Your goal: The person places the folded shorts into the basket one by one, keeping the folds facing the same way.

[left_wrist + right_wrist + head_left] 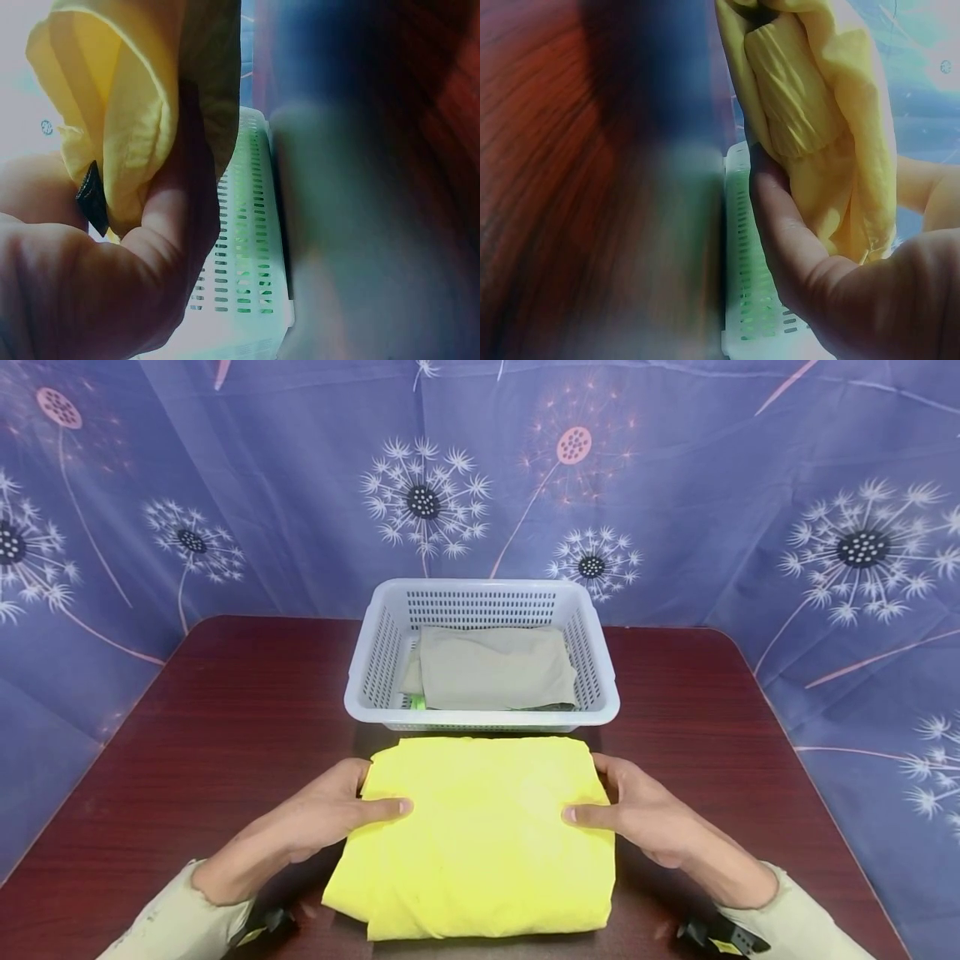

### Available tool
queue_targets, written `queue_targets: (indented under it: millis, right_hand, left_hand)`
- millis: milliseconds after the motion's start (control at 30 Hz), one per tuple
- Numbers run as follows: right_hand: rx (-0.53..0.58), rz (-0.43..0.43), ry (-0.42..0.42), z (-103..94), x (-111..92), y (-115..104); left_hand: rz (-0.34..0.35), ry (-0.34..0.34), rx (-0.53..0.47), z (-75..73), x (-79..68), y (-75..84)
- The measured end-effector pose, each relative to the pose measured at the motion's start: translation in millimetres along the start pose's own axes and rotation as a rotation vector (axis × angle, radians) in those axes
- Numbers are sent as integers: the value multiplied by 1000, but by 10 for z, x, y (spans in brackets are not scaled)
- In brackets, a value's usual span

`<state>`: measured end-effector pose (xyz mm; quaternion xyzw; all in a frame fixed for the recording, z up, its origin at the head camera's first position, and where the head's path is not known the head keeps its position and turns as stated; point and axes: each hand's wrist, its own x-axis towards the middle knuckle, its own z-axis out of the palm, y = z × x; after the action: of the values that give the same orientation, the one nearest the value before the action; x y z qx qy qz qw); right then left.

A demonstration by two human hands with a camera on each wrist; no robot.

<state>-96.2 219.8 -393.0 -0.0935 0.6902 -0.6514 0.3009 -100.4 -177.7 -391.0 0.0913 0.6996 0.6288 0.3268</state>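
A folded yellow garment (487, 843) is held between both hands, in front of the basket. My left hand (330, 810) grips its left edge, thumb on top and fingers underneath. On the opposite edge, my right hand (645, 814) holds it the same way. Seen from the left wrist, the garment's side folds (139, 112) loop open beside a small dark tag (93, 201). A gathered section of the cloth (791, 90) shows in the right wrist view, with the fingers running beneath it.
Behind the garment stands a white perforated plastic basket (480, 717). Inside lies a folded grey cloth (495, 668), with a bit of bright green (417, 702) under it. The dark red wooden table (247, 710) meets a blue dandelion-print curtain (300, 485) at the back and sides.
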Motion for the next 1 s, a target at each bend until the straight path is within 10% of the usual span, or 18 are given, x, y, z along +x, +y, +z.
queue_targets:
  millis: [1000]
  right_hand:
    - [-1, -18, -5, 21, -50, -47]
  left_hand:
    - [-16, -16, -10, 14, -51, 66]
